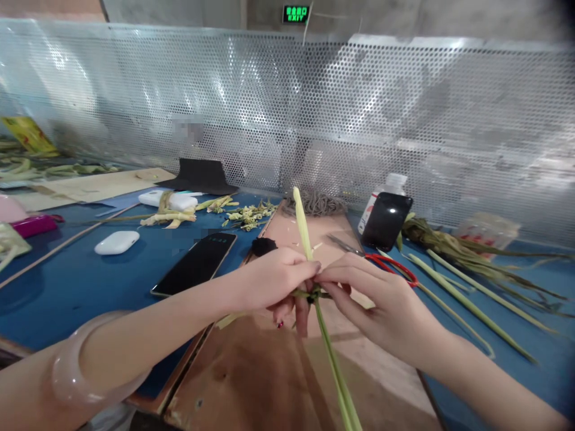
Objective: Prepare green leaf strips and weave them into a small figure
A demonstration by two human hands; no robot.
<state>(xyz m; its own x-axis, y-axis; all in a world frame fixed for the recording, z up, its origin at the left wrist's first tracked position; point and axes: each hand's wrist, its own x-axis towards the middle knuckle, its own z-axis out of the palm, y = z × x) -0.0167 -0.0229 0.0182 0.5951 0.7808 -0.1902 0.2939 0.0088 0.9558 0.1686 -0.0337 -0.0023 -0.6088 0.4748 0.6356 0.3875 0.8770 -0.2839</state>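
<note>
Both hands meet above a brown board [251, 383] and pinch crossed green leaf strips [302, 224]. My left hand [274, 281], with a pale bangle on its wrist, grips the strips where they cross. My right hand [372, 299] pinches the same knot from the right with its fingertips. One strip rises up and away from the hands; another runs down toward me. A small woven piece sits between the fingers, mostly hidden.
Red-handled scissors [386, 263] lie just behind my right hand. A dark phone [195, 263] and a white earbud case [117, 242] lie on the blue table [67, 287] at left. Long green leaves [471, 263], a propped phone [386, 221] and a bottle stand at right. Leaf scraps [251, 214] lie behind.
</note>
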